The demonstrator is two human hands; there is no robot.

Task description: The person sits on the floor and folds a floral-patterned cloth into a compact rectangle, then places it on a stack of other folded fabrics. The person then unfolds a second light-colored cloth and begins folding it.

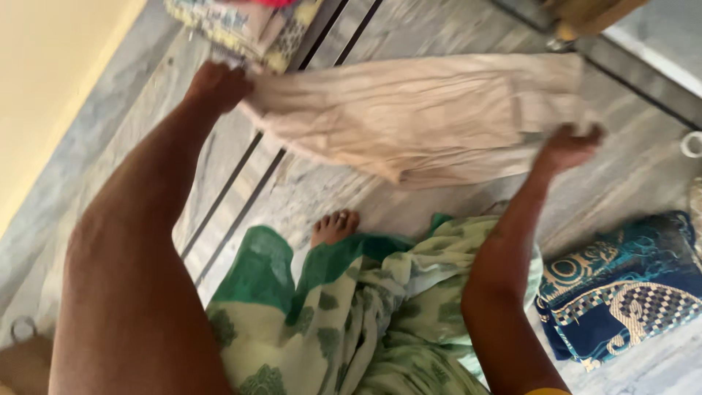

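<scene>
- The grey stone floor (439, 29), crossed by dark inlaid lines, lies under everything; the person stands over it, one bare foot (335, 227) showing beneath a green patterned garment (351, 322).
- The beige cloth (417, 117) is stretched out above the floor between the two hands — it sags and creases across its span, so it looks thin, soft and light (nothing stiff in it). Judging by that droop, it would fold wherever it is unsupported; the ends or corners look like the sensible places to grip, as slack middle fabric would only bunch.
- A folded blue blanket (621, 285) with a pale checked pattern sits on the floor at the right, well apart from the cloth.
- Another folded patterned textile (241, 29) lies at the top, just beside the left hand.
- The left hand (216, 86) is closed over the cloth's left end.
- The right hand (567, 146) pinches the right end — fingers curled onto the edge.
</scene>
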